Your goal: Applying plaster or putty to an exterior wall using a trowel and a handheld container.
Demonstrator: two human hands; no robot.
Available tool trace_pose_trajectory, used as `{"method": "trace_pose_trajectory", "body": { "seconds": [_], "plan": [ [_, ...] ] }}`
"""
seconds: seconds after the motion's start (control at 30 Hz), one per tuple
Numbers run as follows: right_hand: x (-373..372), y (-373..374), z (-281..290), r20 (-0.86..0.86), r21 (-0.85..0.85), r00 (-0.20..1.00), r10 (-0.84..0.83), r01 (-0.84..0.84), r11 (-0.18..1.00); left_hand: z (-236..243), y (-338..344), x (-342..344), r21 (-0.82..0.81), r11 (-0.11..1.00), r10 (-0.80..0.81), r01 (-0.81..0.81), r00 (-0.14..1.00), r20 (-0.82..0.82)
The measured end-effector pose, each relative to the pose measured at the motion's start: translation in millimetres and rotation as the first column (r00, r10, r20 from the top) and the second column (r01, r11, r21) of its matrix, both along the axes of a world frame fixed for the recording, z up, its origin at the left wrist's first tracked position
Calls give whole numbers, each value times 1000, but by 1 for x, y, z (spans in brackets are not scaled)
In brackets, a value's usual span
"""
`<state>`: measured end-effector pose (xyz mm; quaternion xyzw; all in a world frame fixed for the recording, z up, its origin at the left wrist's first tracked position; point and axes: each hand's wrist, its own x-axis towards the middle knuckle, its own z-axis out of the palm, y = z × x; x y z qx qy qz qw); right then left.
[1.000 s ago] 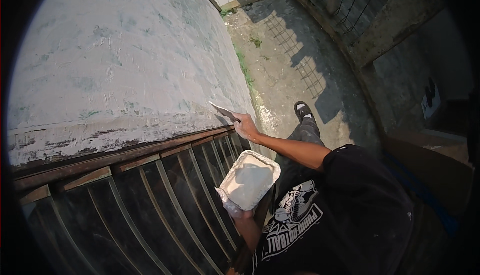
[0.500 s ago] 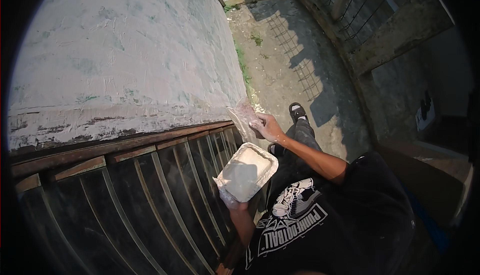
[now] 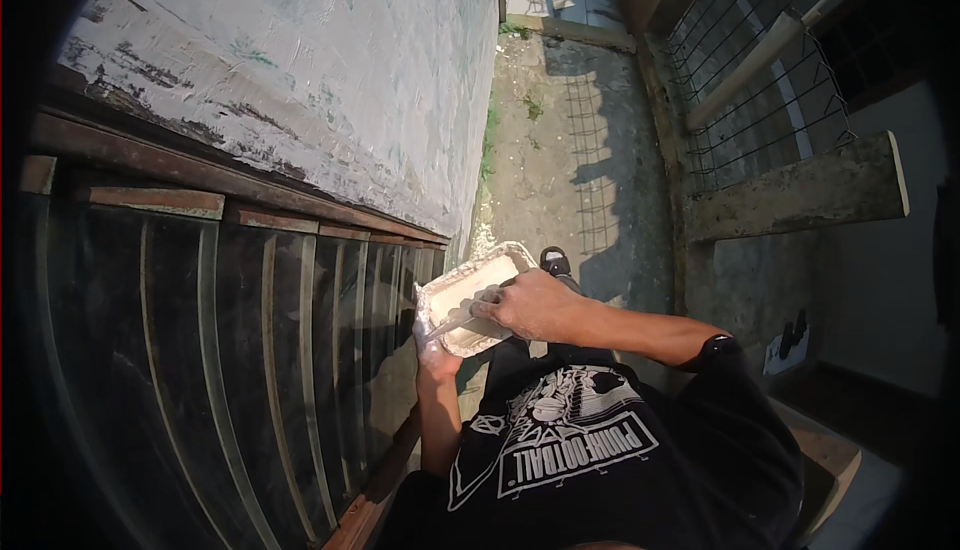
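Note:
A shallow rectangular tub (image 3: 513, 251) with rounded corners and a crusted rim sits in front of me, with pale wet filler (image 3: 470, 285) inside. My left hand (image 3: 438, 355), smeared white, is closed around its lower left side. My right hand (image 3: 540, 305) is over the tub, its fingers closed on a flat scraper (image 3: 457, 323). The scraper's thin edge lies across the near-left part of the tub; my fingers hide its grip end. Ahead to the left stands a wall (image 3: 330, 60) coated in rough white filler, with greenish patches and a dark, flaking lower band.
Below the wall runs a wooden window frame (image 3: 250, 188) with slanted glass louvres (image 3: 240, 320) on my left. A concrete walkway (image 3: 545, 150) stretches ahead. On the right are a low concrete ledge (image 3: 800, 190) and wire mesh (image 3: 740, 80). My sandalled foot (image 3: 555, 261) is on the walkway.
My right hand has brought the scraper from the wall's lower corner down over the tub. The tub has moved slightly up and left, and the view has turned.

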<state>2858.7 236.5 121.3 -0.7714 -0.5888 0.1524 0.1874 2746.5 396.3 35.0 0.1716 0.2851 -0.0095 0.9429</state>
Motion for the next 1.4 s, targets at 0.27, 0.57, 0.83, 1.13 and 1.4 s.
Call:
{"method": "trace_pose_trajectory", "body": {
  "seconds": [0.27,0.57,0.83,1.13,1.4],
  "plan": [
    [28,-16,-27,-39,6,984,175,-175,985,-13,-16,21,29,975,221,-220,974,-57],
    [147,-17,-68,-652,184,728,214,-122,975,-72,-60,33,-77,922,376,-378,926,-43],
    [162,22,-264,-997,-73,-72,-26,783,617,-140,-101,-2,302,827,554,-475,780,-290],
    [56,116,-440,-669,572,674,-314,736,363,-232,-134,-109,570,751,610,-333,682,-404],
    [30,170,-466,-623,590,696,-358,718,369,-268,-132,-166,456,745,663,-487,616,-425]
  ]
}}
